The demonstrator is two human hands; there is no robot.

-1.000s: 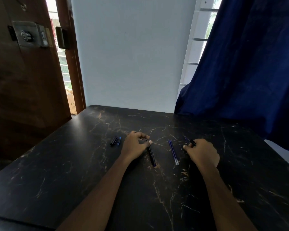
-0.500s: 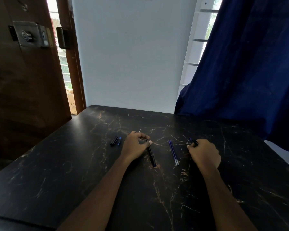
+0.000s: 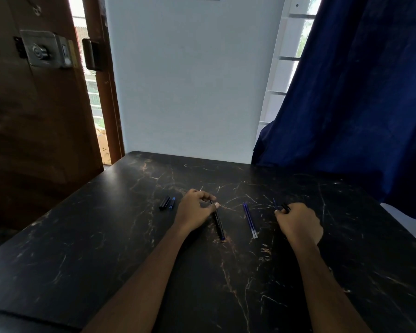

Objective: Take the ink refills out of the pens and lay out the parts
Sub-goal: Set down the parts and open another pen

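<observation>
On the black marbled table (image 3: pixel 106 248) my left hand (image 3: pixel 195 212) pinches the far end of a dark pen barrel (image 3: pixel 218 223) that lies flat, pointing toward me. Two thin blue ink refills (image 3: pixel 249 219) lie side by side between my hands. My right hand (image 3: pixel 298 224) is closed around small dark pen parts (image 3: pixel 285 207); a blue tip pokes out beyond the fingers. Left of my left hand rest a black cap (image 3: pixel 164 203) and a blue cap (image 3: pixel 172 203), next to each other.
A dark blue curtain (image 3: pixel 358 104) hangs over the table's far right corner. A white wall stands behind the table. A brown wooden door with a metal lock (image 3: pixel 43 50) is at the left, beyond the table's left edge.
My right hand has slid a little to the right, away from the refills. My left hand and the barrel have stayed in place.
</observation>
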